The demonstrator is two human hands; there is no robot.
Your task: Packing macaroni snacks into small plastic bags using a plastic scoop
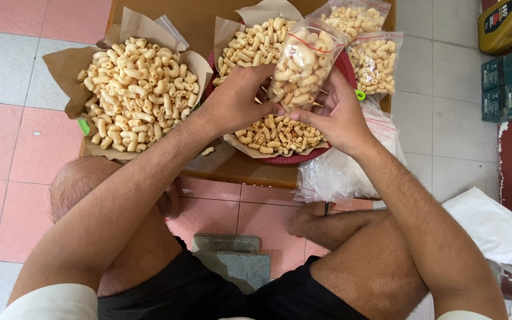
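On the bench (238, 169), the right basket (303, 155) is the landmark. The other snack basket (134, 89) lies to its left, two filled bags (374, 59) to its right, and one held bag (303, 59) above it.

left basket: a heap of pale curled snack pieces (134, 89) on brown paper (60, 65), with a green rim (83, 126) showing at the lower left edge
filled bags: two clear packets of snacks (374, 59) lying at the tabletop's (232, 169) far right
empty bags: a pile of clear plastic bags (342, 172) hanging over the right edge
stray piece: one snack (207, 152) on the wood
floor: pink and white tiles (7, 148)
right side: yellow jug (508, 21), dark green boxes (511, 83), white cloth (493, 228)
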